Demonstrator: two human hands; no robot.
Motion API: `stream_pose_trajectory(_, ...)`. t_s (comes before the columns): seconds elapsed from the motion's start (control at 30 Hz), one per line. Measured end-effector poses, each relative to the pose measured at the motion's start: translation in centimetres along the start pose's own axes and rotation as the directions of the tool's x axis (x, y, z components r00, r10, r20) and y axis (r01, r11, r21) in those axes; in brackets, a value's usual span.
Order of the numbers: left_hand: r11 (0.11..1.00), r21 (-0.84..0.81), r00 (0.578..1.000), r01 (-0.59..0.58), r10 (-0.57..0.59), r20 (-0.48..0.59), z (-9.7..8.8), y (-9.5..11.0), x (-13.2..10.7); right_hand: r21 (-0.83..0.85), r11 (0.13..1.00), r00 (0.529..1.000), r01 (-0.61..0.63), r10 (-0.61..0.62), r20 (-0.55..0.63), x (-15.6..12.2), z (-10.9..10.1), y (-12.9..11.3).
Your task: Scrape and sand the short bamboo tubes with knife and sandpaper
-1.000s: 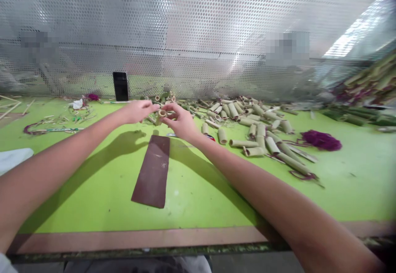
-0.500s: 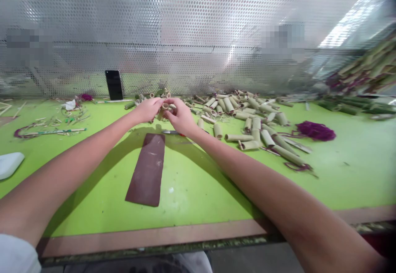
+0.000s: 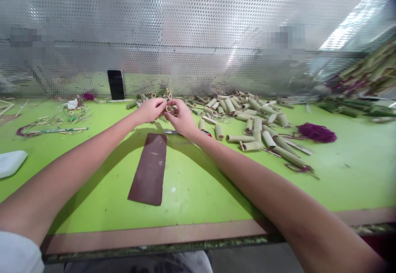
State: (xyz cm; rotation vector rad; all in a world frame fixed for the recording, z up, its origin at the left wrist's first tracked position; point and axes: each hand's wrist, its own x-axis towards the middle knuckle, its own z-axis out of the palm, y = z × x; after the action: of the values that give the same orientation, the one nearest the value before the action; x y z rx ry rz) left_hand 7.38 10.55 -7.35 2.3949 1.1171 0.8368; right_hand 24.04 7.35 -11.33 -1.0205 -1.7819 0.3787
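Head view: near twelve o'clock, right hand pinches bamboo tube, left hand curled, its hold unclear—best kept steady.

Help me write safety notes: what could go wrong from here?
The tube in the right hand might slip. By that hand lies what looks like a knife; lowering the wrist could risk a cut. The upright phone, beyond the left hand, might topple if bumped.

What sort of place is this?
Probably a craft workshop, judging by the many cut, bamboo-like tubes heaped on a green worktop and the tangle of purple thread beside them.
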Motion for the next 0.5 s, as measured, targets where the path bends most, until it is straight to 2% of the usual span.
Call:
stream_pose_trajectory(0.13,0.996,0.079,0.999,-0.046,0.046,0.001,-0.3,0.2,0.1,-0.005,0.998,0.998,-0.056,0.056,-0.026,0.0,0.0,0.1)
stream_pose_trajectory(0.27,0.988,0.148,0.997,-0.046,0.055,-0.057,0.1,0.1,0.1,-0.016,0.998,0.997,-0.063,0.063,-0.044,-0.1,0.3,-0.1)
stream_pose_trajectory(0.4,0.977,0.207,0.996,0.054,-0.038,-0.077,0.4,-1.4,-0.1,0.038,0.990,0.990,-0.138,0.139,-0.029,-0.1,-0.1,-0.1)
stream_pose_trajectory(0.5,0.937,0.290,0.978,0.197,-0.168,-0.121,-2.0,-4.2,-1.1,0.154,0.951,0.957,-0.267,0.280,-0.072,0.5,-1.5,0.4)
